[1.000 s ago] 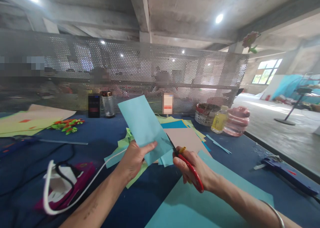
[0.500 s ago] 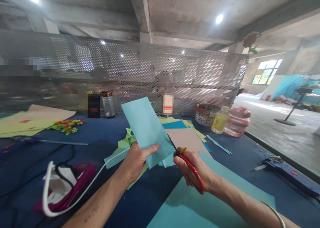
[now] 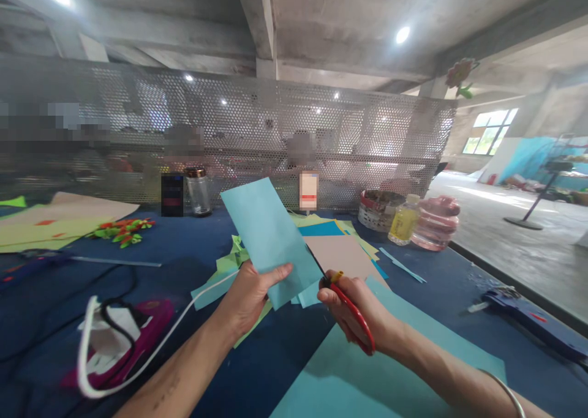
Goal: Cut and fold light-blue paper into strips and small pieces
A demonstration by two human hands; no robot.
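Observation:
My left hand (image 3: 250,295) grips the lower edge of a light blue sheet of paper (image 3: 269,237), held upright and tilted above the table. My right hand (image 3: 351,311) is closed around red-handled scissors (image 3: 351,314), whose dark blades meet the paper's right edge near its bottom. Directly under my right forearm lies a large teal sheet (image 3: 362,375). Behind the held paper sits a pile of coloured sheets (image 3: 337,240) in tan, blue, yellow and green.
A blue-covered table (image 3: 184,246) carries a magenta tool with white cord (image 3: 122,338) at left, paper flowers (image 3: 122,229), a glass jar (image 3: 198,191), a basket (image 3: 379,209), a yellow bottle (image 3: 403,219), a pink container (image 3: 435,221) and a blue glue gun (image 3: 533,321). A perforated metal screen (image 3: 275,136) backs the table; people sit beyond it.
The held paper shifted slightly right and lower with my left hand. The scissors stayed at its right edge, moving only a little.

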